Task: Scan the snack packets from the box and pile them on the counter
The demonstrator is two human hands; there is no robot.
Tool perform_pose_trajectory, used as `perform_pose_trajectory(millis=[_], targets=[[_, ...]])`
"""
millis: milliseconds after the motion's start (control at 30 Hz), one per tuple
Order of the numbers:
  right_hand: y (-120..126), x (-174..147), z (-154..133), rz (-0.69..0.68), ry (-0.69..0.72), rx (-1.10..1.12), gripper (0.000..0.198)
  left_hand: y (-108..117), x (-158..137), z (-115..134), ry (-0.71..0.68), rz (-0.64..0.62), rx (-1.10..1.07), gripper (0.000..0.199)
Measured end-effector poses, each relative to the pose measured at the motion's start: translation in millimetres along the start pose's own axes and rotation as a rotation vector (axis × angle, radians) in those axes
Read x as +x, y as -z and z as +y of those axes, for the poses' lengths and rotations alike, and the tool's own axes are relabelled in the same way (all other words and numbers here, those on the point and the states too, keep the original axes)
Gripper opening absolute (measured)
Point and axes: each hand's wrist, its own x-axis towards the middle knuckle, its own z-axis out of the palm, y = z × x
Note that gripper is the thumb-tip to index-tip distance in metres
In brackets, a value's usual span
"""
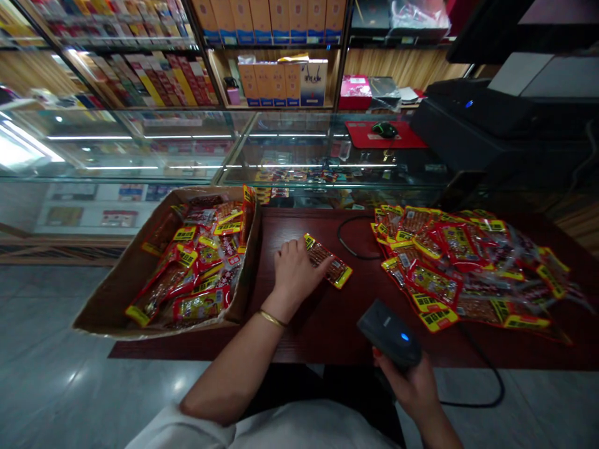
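black mouse (pixel 384 129) on red mat (pixel 409 138), glass display counter (pixel 201 153); shelved orange boxes (pixel 281 19)

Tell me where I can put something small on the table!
Bare table lies beyond the left hand, between the cardboard box and black cable, and between the single packet and scanner. The packet pile crowds the right.

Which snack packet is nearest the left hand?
The lone packet lying on the table between the cardboard box and the pile, partly under the left hand; the other packets sit in that box or pile.
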Motion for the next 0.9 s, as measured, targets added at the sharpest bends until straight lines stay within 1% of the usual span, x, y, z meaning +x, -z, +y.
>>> perform_pose_trajectory(millis=[67, 100, 167, 200, 267, 333, 367, 433, 500, 600, 667, 767, 833, 900], targets=[[0, -1, -1, 0.007, 0.016, 0.004, 0.032, -15, -6, 6, -0.041, -0.049, -0.007, 0.099], [0, -1, -1, 0.018, 0.020, 0.003, 0.031, -21, -7, 7, -0.061, -0.084, -0.014, 0.109], [-1, -1, -2, 0.029, 0.031, -0.001, 0.031, -28, -3, 5, -0.089, -0.164, -0.019, 0.120], [-1, -1, -2, 0.029, 0.033, -0.003, 0.031, -27, 1, 2, -0.093, -0.195, -0.012, 0.123], [-1, -1, -2, 0.013, 0.031, -0.003, 0.031, -20, 9, -7, -0.073, -0.227, 0.013, 0.132], [0, -1, -2, 0.002, 0.020, 0.007, 0.031, -10, 17, -17, -0.014, -0.232, 0.040, 0.136], [0, -1, -1, -0.002, 0.017, 0.013, 0.030, -6, 19, -22, 0.018, -0.234, 0.047, 0.134], [0, -1, -1, -0.009, 0.026, 0.026, 0.029, -1, 21, -26, 0.073, -0.221, 0.063, 0.120], [0, -1, -1, -0.004, 0.041, 0.027, 0.027, -1, 19, -26, 0.107, -0.160, 0.114, 0.106], [-1, 0, 0, 0.014, 0.050, 0.017, 0.026, -6, 17, -21, 0.122, -0.058, 0.220, 0.096], [-2, 0, -1, 0.018, 0.050, 0.020, 0.026, -9, 17, -18, 0.106, -0.048, 0.238, 0.088], [-1, 0, -1, -0.002, 0.063, 0.018, 0.026, -11, 20, -18, 0.038, -0.037, 0.156, 0.067], [-1, 1, 0, -0.015, 0.072, 0.010, 0.026, -10, 22, -19, -0.009, -0.015, 0.046, 0.053], [-2, 2, 0, -0.009, 0.070, 0.010, 0.025, -10, 24, -21, -0.028, -0.007, -0.125, 0.052]])
